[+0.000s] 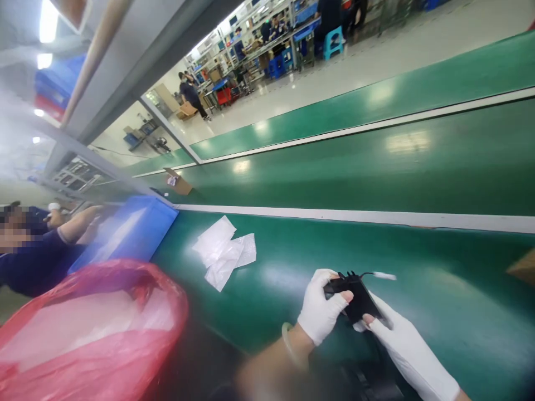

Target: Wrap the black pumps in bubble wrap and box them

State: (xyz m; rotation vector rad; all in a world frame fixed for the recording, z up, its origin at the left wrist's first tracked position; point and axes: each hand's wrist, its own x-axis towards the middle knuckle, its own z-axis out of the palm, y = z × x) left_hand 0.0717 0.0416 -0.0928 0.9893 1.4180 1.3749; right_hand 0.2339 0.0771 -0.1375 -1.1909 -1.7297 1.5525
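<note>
Both of my hands, in white gloves with bare fingertips, hold a small black box-shaped device (360, 298) above the green worktop (284, 312). My left hand (320, 306) grips its left end, the thumb lying across the top. On the right side, my right hand (393, 328) pinches the lower edge with the thumb on top. A short dark cable with a white tip (384, 275) sticks out from the far end of the device. Its underside and my fingers beneath it are hidden. Farther left lie several white translucent bags (225, 253), overlapping on the worktop.
A pink plastic-lined bin (167, 334) stands at the lower left, beside a blue crate (146, 223). A person in dark clothing (42, 256) is at the far left. A small cardboard box (179, 184) sits past the white rail (292, 211); another box's corner (524, 268) shows at right.
</note>
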